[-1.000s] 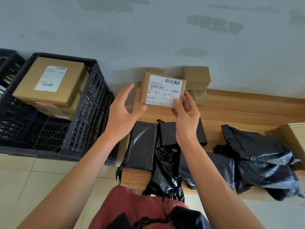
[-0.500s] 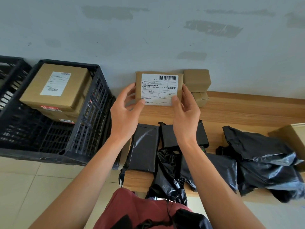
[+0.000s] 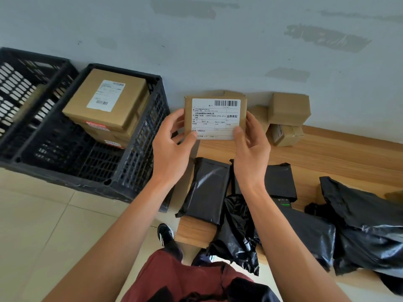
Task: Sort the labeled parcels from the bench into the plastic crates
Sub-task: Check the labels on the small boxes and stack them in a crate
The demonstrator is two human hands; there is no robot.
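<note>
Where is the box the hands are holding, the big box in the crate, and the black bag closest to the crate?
held box [image 3: 216, 117]: head view, on its white label.
big box [image 3: 104, 97]: head view, on its top face.
black bag [image 3: 206, 190]: head view, on its shiny middle.

Both hands hold labeled box [image 3: 216, 115] above desk [image 3: 327, 153]: left hand [image 3: 172, 147], right hand [image 3: 250, 147], thumbs on label. Crate [image 3: 139, 149] left holds boxes [image 3: 106, 101]. Black bags [image 3: 207, 188] near.

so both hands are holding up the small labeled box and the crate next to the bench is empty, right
Not quite. The head view shows the left hand and right hand holding the small labeled box, but the crate beside the bench already holds stacked cardboard boxes.
</note>
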